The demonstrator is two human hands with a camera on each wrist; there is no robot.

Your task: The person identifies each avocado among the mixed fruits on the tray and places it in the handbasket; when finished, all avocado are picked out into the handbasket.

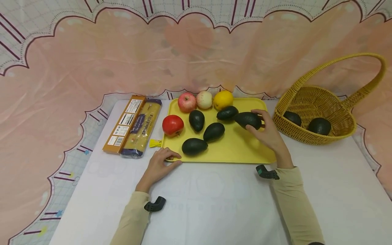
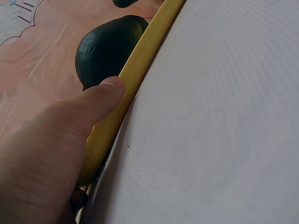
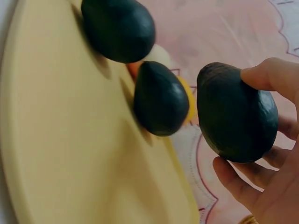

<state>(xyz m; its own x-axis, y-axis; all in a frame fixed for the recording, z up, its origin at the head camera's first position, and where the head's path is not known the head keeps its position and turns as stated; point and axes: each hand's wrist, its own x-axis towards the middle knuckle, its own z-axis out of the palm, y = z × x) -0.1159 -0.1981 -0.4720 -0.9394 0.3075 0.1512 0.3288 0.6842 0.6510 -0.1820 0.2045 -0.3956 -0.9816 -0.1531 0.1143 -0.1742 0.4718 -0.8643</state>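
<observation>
My right hand (image 1: 269, 132) grips a dark green avocado (image 1: 248, 120) between thumb and fingers, above the right part of the yellow tray (image 1: 242, 146). In the right wrist view this avocado (image 3: 236, 114) is lifted clear of the tray, thumb on one side and fingers on the other. My left hand (image 1: 159, 166) holds the tray's front left corner; the left wrist view shows the thumb against the tray rim (image 2: 135, 70). Several more avocados lie on the tray, the nearest avocado (image 1: 194, 146) just beyond the left fingers.
Along the tray's back and left stand a red-pink apple (image 1: 186, 102), a pale round fruit (image 1: 204, 99), an orange-yellow fruit (image 1: 223, 100) and a tomato (image 1: 173, 125). A wicker basket (image 1: 312, 136) holding two avocados stands right. Spaghetti packs (image 1: 142, 127) lie left.
</observation>
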